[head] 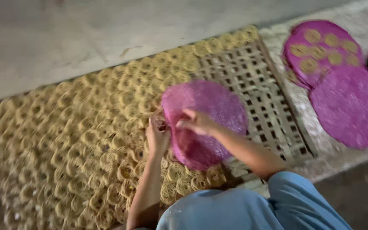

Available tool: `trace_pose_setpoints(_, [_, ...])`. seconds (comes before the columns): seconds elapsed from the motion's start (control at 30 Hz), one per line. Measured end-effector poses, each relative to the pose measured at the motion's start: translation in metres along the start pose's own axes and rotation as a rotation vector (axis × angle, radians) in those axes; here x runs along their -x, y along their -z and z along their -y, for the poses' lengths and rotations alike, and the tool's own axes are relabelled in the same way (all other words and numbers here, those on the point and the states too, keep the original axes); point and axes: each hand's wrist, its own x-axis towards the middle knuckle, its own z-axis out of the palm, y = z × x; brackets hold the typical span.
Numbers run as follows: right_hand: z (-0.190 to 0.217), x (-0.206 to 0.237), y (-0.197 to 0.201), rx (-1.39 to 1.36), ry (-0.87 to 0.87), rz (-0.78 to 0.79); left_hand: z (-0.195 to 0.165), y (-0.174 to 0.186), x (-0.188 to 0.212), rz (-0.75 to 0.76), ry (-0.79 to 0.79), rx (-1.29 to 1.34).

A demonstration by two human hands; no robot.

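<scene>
Over the woven tray [252, 81]: noodle coils [86, 140] in rows.
Left hand [157, 137]: fingers pinching coils.
Right hand [196, 122]: fingers clamped on pink round mat [209, 110].

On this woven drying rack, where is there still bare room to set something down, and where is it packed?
Bare lattice shows at the right end of the woven bamboo rack, between the pink round mesh mat in both hands and the rack's right edge. The left and far side are packed with yellow noodle coils. Right of the rack, purple round mats overlap.

No packages, labels, signs or screens show anywhere in this view. Nothing of that kind lies on or beside the woven drying mat [252, 85], which fills most of it.
</scene>
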Motion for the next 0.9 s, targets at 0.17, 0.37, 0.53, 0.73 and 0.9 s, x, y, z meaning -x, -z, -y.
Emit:
trace_pose_setpoints(0.17, [0.031,0.066,0.015,-0.045,0.148,-0.105,-0.03,-0.042,0.025,0.253,-0.423,0.936])
trace_pose_setpoints(0.37, [-0.032,0.158,0.201,0.176,-0.16,-0.714,-0.027,-0.061,0.062,-0.045,-0.591,0.711])
trace_pose_setpoints(0.53, [-0.169,0.284,0.37,-0.058,0.047,-1.231,-0.023,-0.112,0.1,-0.012,-0.693,0.638])
trace_pose_setpoints(0.73, [-0.315,0.392,0.455,-0.192,-0.268,-1.544,-0.044,-0.191,0.158,-0.086,-0.39,0.525])
trace_pose_setpoints(0.9, [-0.359,0.416,0.444,0.596,-0.444,-1.562,-0.076,-0.239,0.19,-0.109,-0.487,0.515])
